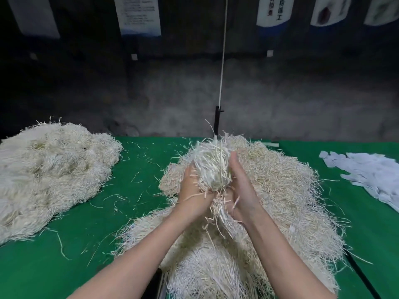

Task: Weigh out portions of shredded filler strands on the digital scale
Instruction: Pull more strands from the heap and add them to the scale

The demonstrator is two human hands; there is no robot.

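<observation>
Both my hands hold one clump of cream shredded filler strands (212, 167) lifted above the table. My left hand (193, 190) cups it from the left with curled fingers, and my right hand (238, 190) presses and curls round it from the right. Loose strands hang down between my wrists. Below and behind the clump lies a big heap of the same strands (280, 190), spreading toward me. At the bottom edge a dark and metal corner, perhaps the digital scale (158, 283), peeks out from under the near strands; the rest of it is hidden.
A second large heap of strands (49, 169) lies at the left on the green table cover (129, 212), with stray strands scattered between. A pile of white paper slips (367, 171) lies at the right. A white cord (222, 61) hangs down to a black post behind the table.
</observation>
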